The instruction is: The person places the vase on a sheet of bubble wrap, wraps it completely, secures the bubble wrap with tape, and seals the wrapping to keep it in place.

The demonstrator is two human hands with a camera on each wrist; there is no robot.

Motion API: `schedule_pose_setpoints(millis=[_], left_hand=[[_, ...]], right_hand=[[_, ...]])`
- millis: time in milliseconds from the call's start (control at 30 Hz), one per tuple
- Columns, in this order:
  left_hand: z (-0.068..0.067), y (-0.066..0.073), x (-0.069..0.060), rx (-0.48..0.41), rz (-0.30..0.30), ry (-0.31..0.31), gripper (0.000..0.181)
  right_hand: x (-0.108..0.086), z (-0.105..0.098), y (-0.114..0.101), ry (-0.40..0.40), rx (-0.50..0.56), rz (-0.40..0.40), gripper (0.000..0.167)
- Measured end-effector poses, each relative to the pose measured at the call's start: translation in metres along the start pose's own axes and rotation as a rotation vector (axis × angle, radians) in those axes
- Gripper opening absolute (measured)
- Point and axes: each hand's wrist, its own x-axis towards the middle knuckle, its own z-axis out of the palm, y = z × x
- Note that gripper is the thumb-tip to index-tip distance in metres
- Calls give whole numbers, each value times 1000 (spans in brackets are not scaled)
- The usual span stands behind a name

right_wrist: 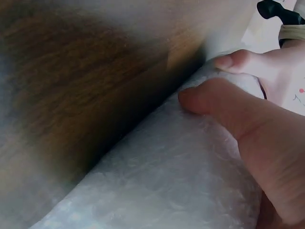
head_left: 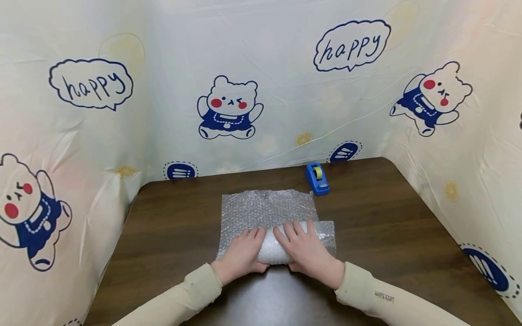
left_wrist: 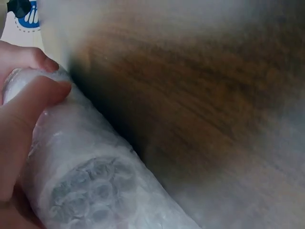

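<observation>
My sleeves (head_left: 179, 299) lie nearest, and my left hand (head_left: 242, 252) and right hand (head_left: 308, 250) both grip the white roll (head_left: 274, 247) at the near edge of the bubble-wrap sheet (head_left: 269, 210) on the desk (head_left: 171, 226), where uneven pressure between them could skew or loosen it.

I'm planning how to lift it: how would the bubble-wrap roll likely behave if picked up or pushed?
The bubble-wrap roll would probably turn if pushed, being roughly cylindrical. Its outside likely squashes slightly, since air bubbles show. The thin flat sheet beyond it may flop when lifted.
</observation>
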Motion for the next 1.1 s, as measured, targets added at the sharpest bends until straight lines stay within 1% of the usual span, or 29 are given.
schedule_pose_setpoints(millis=[67, 167, 367, 467, 533, 633, 800, 933, 1033, 1100], left_hand=[[-1, -2, 1, -31, -2, -10, 81], [-2, -5, 4, -92, -15, -37, 82], [-4, -12, 9, -258, -81, -120, 81], [-5, -14, 10, -300, -104, -138, 78], [-4, -15, 10, -309, -111, -137, 76], [-4, -16, 10, -279, -116, -129, 75], [-5, -16, 10, -217, -95, -97, 79], [-3, -16, 11, -198, -83, -81, 81], [-2, -17, 12, -202, -98, -75, 85], [-2, -17, 12, -214, -113, -83, 84]], right_hand=[[3, 1, 3, 1, 18, -11, 105], [7, 2, 7, -18, 66, -23, 100], [14, 0, 15, -79, 164, -32, 94], [15, -1, 18, -78, 184, -32, 92], [16, 0, 20, -73, 194, -33, 92], [18, -1, 21, -77, 206, -36, 92], [23, -5, 25, -137, 248, -26, 91], [26, -8, 27, -174, 275, -26, 90], [28, -8, 29, -177, 278, -37, 90], [29, -8, 30, -184, 289, -42, 90]])
